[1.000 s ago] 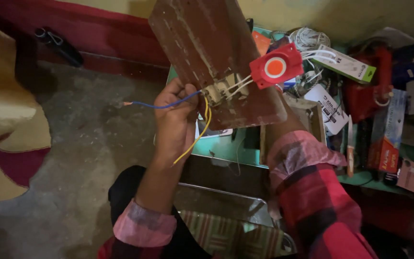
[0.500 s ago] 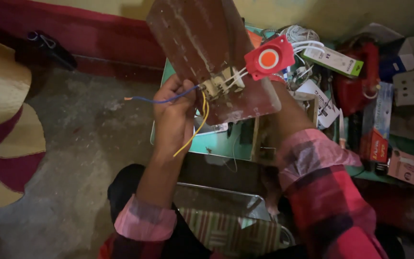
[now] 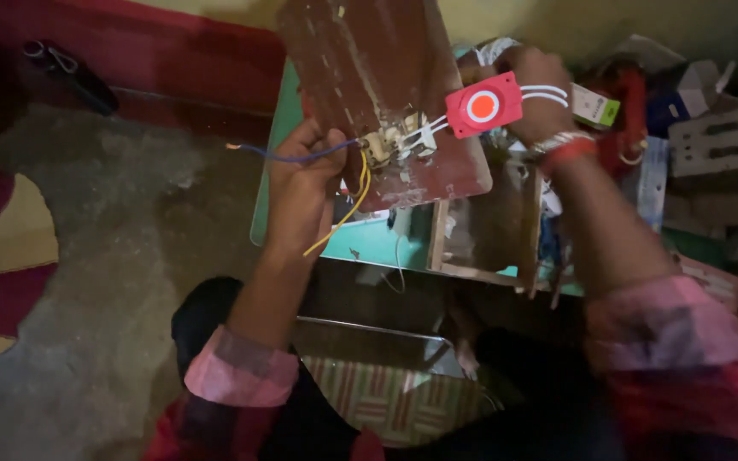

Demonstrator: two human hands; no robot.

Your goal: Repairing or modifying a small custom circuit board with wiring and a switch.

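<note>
Left hand (image 3: 301, 183) grips brown board (image 3: 386, 94) edge; right hand (image 3: 535, 90), at 3 o'clock, holds red indicator (image 3: 483, 105); tugging risks pulling white leads (image 3: 433, 128) loose

right hand (image 3: 540, 94) comes out from behind the brown board (image 3: 386, 94), now raised at the board's right edge, gripping just behind the red square part (image 3: 483, 106) with the orange disc; a second ago it sits hidden under the board. Red part shifts right, clear of the board face. Left hand (image 3: 305, 183) slides up, fingers closer to the white terminal block (image 3: 395, 143). Blue wire (image 3: 288, 156) straightens left
</note>
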